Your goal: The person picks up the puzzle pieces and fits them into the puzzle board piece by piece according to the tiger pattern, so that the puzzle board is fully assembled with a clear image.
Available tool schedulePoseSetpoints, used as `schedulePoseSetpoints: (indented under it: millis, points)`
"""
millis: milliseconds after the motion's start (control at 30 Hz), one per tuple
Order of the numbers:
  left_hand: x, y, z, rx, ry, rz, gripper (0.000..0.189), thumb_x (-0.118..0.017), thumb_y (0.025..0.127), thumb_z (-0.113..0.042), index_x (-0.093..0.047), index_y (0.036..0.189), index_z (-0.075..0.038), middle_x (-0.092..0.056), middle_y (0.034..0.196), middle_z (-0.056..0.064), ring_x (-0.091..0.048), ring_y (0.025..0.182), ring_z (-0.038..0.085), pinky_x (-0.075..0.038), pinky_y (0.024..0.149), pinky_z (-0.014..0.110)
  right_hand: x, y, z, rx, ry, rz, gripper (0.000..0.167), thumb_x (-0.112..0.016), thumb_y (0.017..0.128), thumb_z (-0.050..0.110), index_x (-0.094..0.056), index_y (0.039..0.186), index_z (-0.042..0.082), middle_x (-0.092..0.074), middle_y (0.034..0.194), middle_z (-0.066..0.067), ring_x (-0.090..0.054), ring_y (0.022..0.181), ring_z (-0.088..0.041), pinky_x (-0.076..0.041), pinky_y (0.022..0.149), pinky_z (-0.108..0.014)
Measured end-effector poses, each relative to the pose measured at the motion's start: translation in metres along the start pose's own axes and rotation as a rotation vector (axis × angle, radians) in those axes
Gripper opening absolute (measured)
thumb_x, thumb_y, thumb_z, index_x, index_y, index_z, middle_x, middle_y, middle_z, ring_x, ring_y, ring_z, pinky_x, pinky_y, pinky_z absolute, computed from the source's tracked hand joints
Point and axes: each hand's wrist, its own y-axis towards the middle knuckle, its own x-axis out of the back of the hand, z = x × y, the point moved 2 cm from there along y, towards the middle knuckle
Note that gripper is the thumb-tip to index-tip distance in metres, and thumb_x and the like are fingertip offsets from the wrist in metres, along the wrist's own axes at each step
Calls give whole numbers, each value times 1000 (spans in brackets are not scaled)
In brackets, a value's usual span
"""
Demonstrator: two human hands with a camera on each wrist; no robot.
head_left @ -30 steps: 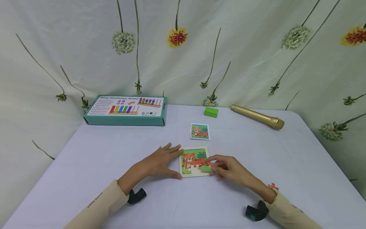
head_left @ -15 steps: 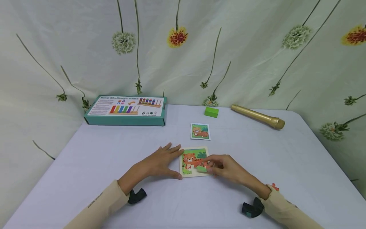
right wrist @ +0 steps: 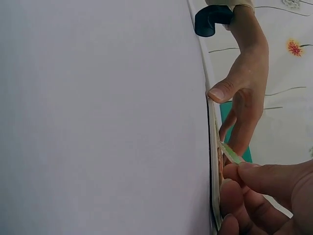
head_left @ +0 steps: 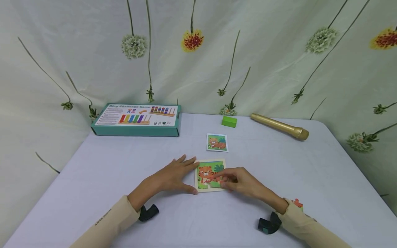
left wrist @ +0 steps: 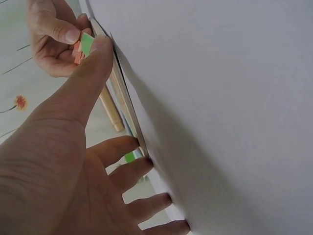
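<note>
A square tiger jigsaw puzzle in a pale wooden tray (head_left: 204, 190) lies on the white-covered table. At its left side my left hand (head_left: 170, 177) rests with fingers spread, fingertips and thumb against the tray's edge. My right hand (head_left: 243, 181) pinches a green and orange puzzle piece (head_left: 215, 185) between thumb and fingers, over the lower part of the picture. In the right wrist view that piece (right wrist: 231, 152) is tilted, one edge down at the tray. The left wrist view shows its green face (left wrist: 87, 44) beyond my left thumb. My right fingers hide the picture's right side.
A tiger picture card (head_left: 217, 143) lies behind the tray. Farther back are a green block (head_left: 229, 121), a gold microphone (head_left: 279, 126) and a Ring Challenge Game box (head_left: 136, 120). An orange puzzle piece (head_left: 298, 203) shows beside my right sleeve.
My right hand has moved left over the tray with the puzzle piece, toward the gap in the lower picture. My left hand has stayed in place.
</note>
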Motion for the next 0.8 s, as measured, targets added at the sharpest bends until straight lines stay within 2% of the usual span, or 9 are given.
schedulePoseSetpoints:
  millis: [667,800]
  points:
    - [1,-1,-2,1,6,-8,94,-76,70,-61,-40,147,-22,-28,157,-2,-14,146,34,-17,115,58,-3,7,4,-18,-19,59,27,-65,92,14,-68,118,6,-55,69,5,-49,57,-4,-39,52,-17]
    - [1,-1,-2,-2,5,-10,94,-76,70,-61,-40,147,-22,-28,157,-2,-14,146,34,-17,115,57,-3,8,5,-29,-32,74,28,-65,92,13,-68,118,5,-59,75,2,-50,60,-5,-41,53,-17]
